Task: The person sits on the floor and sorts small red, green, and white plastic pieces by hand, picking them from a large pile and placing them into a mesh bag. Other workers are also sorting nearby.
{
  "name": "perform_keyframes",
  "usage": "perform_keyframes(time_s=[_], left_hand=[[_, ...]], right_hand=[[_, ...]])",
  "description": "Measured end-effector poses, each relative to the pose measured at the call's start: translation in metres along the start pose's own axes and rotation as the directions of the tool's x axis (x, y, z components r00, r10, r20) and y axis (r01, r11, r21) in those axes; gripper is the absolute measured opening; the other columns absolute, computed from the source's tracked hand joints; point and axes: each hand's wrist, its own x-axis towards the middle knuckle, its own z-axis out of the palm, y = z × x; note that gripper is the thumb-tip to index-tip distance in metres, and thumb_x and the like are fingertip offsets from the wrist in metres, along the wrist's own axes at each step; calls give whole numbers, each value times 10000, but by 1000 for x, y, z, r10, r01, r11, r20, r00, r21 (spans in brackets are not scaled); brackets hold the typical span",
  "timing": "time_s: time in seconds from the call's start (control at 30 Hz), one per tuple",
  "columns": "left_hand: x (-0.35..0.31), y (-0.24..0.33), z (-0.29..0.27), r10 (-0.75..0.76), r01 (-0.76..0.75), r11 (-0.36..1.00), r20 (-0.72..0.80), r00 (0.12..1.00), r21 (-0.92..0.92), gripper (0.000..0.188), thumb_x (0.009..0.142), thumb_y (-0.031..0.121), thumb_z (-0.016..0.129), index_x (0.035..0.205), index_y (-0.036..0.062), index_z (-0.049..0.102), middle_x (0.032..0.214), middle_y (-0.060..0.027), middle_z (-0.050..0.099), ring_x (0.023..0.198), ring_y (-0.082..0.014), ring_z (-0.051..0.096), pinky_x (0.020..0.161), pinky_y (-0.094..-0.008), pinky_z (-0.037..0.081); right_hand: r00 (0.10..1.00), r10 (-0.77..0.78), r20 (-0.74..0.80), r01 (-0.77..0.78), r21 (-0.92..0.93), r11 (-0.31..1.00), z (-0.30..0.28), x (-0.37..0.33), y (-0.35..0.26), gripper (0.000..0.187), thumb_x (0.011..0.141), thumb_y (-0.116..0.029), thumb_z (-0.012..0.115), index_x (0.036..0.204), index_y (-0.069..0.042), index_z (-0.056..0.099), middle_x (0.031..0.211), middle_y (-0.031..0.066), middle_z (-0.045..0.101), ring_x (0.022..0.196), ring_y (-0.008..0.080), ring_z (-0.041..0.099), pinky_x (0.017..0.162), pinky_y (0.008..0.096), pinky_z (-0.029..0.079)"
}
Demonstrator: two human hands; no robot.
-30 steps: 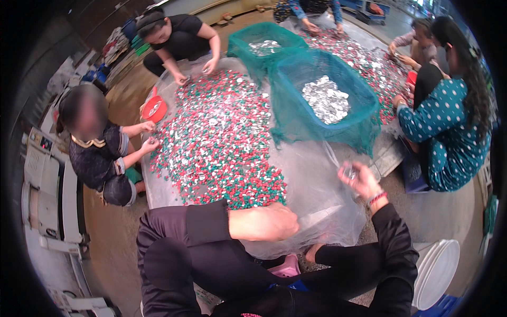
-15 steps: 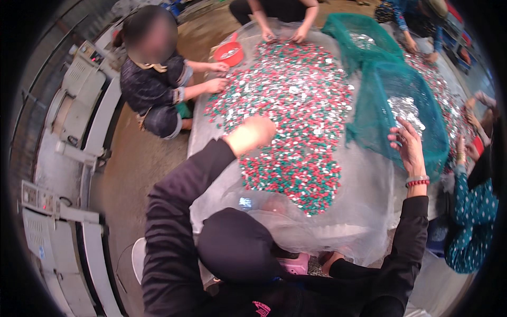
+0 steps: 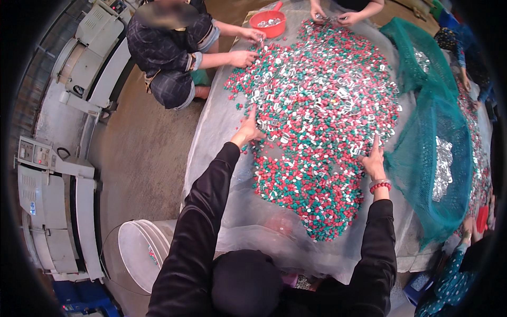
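A wide pile of small red, green and white pebble-like pieces point(image 3: 311, 179) covers the sheeted table, with many silvery flat metal pieces point(image 3: 346, 95) mixed in. My left hand point(image 3: 248, 129) rests at the pile's left edge, index finger stretched forward, thumb out to the right. Across the pile, my right hand point(image 3: 373, 160), with a red bead bracelet at the wrist, lies at the right edge with its fingers extended. Neither hand visibly holds anything. A teal mesh-lined basket point(image 3: 462, 174), to the right of my right hand, contains a heap of silvery pieces point(image 3: 442, 169).
A co-worker's hands point(image 3: 245, 58) work at the far left edge, another person's hands point(image 3: 338, 18) at the far end. A red scoop point(image 3: 268, 24) with metal pieces sits between them. White buckets point(image 3: 140, 248) stand left of my arm; grey machines point(image 3: 58, 211) line the left side.
My right hand has moved from over the basket down to the pile's right edge. My left hand has gone from above the pile to its left edge. The view has shifted.
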Motion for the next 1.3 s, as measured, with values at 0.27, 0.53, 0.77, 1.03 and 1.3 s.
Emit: perform_keyframes(time_s=[0.27, 0.53, 0.77, 1.03, 1.3], left_hand=[[-5, 7, 41, 232, -233, 967, 22, 973, 102, 1101, 494, 15, 879, 1430, 134, 311, 1383, -169, 413, 1275, -284, 413, 1056, -403, 371], [-71, 21, 113, 489, -522, 852, 304, 818, 32, 770, 690, 50, 727, 1387, 91, 400, 1332, -186, 505, 1215, -306, 511, 996, -357, 435], [-145, 61, 126, 354, -159, 893, 439, 826, -422, 529, 856, -40, 570, 1360, 55, 442, 1033, -79, 623, 885, -124, 625, 762, -275, 531], [-142, 53, 104, 250, 54, 884, 568, 784, -464, 364, 860, -70, 559, 1214, -27, 487, 1103, -119, 587, 982, -243, 638, 836, -370, 577], [-151, 57, 82, 260, 277, 738, 639, 724, -615, 281, 901, 84, 613, 1132, -33, 503, 1156, -153, 572, 1098, -346, 599, 751, -431, 602]], right_hand=[[942, -237, -236, 152, -329, 932, 71, -10, -3, 754, 640, -133, 747, 1301, -61, 391, 1170, 161, 493, 1092, 366, 488, 956, 478, 374], [988, -142, -56, 152, 259, 954, 112, -85, -47, 574, 687, -11, 676, 1224, -58, 477, 1140, 197, 505, 1068, 365, 525, 916, 460, 433], [953, 47, 299, -301, 923, 241, 66, -149, -45, 358, 961, -67, 456, 1312, 3, 464, 1327, 110, 461, 1168, 187, 496, 832, 367, 555], [981, -32, 192, -185, 970, 160, 59, -169, -47, 576, 887, 63, 485, 1425, -28, 300, 1370, 183, 410, 1143, 256, 542, 846, 382, 563], [985, 120, 122, -140, 978, 154, 58, -168, -51, 943, 791, 164, 526, 1505, -141, -9, 1315, 224, 449, 1024, 291, 616, 806, 407, 583]])
